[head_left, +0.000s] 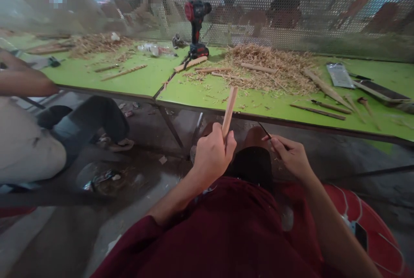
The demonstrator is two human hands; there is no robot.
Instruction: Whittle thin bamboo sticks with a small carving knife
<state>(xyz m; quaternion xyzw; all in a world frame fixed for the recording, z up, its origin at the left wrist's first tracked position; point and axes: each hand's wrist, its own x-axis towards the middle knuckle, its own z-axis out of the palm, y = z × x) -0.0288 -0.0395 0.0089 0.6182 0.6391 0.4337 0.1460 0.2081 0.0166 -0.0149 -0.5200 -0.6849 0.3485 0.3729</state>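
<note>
My left hand [214,148] is closed around the lower part of a pale wooden stick [230,107]. The stick points up and away from me, its far end in front of the green table's edge. Off to the right, my right hand [289,156] pinches a thin dark knife [264,129], its narrow blade slanting up to the left. The blade is apart from the stick. My fingers hide the knife's handle. Both hands are above my lap, just short of the table.
On the green table [200,90] lie a heap of wood shavings [271,64], several sticks and a phone [381,90]. A cordless drill [196,28] stands at the back before a perforated metal screen [246,10]. Another person [29,140] sits at the left. A red stool [371,226] is at my right.
</note>
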